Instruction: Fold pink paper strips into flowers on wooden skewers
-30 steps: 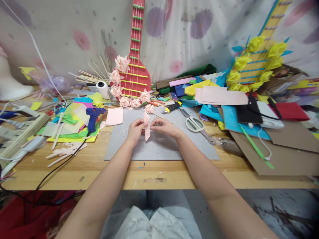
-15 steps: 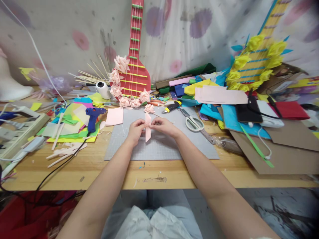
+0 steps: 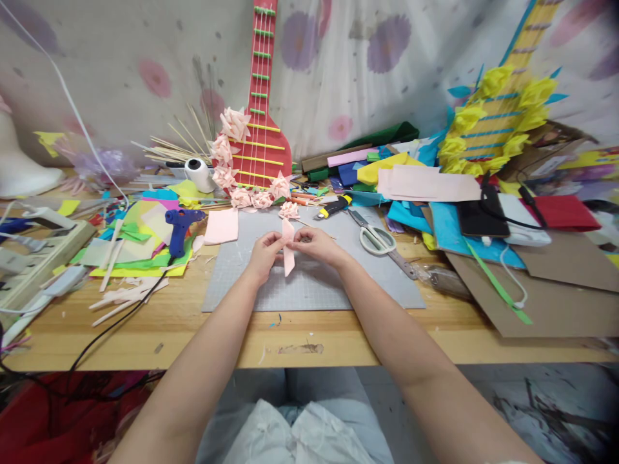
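Observation:
Over the grey cutting mat (image 3: 309, 293), a narrow strip of pink craft paper (image 3: 289, 263) stands between my fingertips, its ends pointing up and down. My left hand (image 3: 265, 255) pinches it from the left side. From the right, my right hand (image 3: 319, 246) pinches the same strip near its middle; a thin stick shows just behind that hand. Beyond the strip lies a pink paper flower (image 3: 289, 210). Behind it leans a red guitar-shaped craft piece (image 3: 271, 138) edged with pink flowers. A square pink stack (image 3: 221, 227) lies beside the mat's left corner.
Right of my hands are scissors (image 3: 377, 240), a metal ruler (image 3: 402, 263) and a yellow-black cutter (image 3: 333, 207). A blue glue gun (image 3: 178, 229) rests at left, its cord trailing over the table edge. Cardboard (image 3: 541, 303) and a phone (image 3: 483, 218) lie at far right.
Both hands keep their pinch on the pink strip. Its lower end has swung very slightly to the right; otherwise hardly anything differs.

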A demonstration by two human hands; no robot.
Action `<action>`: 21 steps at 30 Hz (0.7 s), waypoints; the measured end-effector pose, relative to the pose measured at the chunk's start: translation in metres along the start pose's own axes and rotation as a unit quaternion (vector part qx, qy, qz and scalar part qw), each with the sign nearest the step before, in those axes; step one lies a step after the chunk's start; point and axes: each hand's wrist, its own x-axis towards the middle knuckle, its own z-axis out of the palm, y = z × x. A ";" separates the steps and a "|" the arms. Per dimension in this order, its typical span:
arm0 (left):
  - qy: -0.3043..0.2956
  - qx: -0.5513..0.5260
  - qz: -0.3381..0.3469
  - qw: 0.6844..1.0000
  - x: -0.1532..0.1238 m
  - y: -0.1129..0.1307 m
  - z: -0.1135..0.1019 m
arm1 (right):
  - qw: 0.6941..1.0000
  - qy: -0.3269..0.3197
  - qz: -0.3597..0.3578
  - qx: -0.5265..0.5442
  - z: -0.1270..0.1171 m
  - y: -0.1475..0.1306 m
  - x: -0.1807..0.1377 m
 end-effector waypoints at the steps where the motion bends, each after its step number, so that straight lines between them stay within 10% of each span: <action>1: -0.006 0.005 0.001 1.000 0.000 0.000 0.000 | 1.000 0.001 0.001 0.004 0.000 0.000 0.000; 10: -0.008 -0.002 -0.024 1.000 -0.003 0.002 0.005 | 0.974 -0.147 0.052 0.165 -0.015 -0.004 -0.008; 21: -0.009 -0.003 -0.021 1.000 0.001 -0.001 0.002 | 0.973 -0.128 0.062 0.181 -0.018 0.004 -0.005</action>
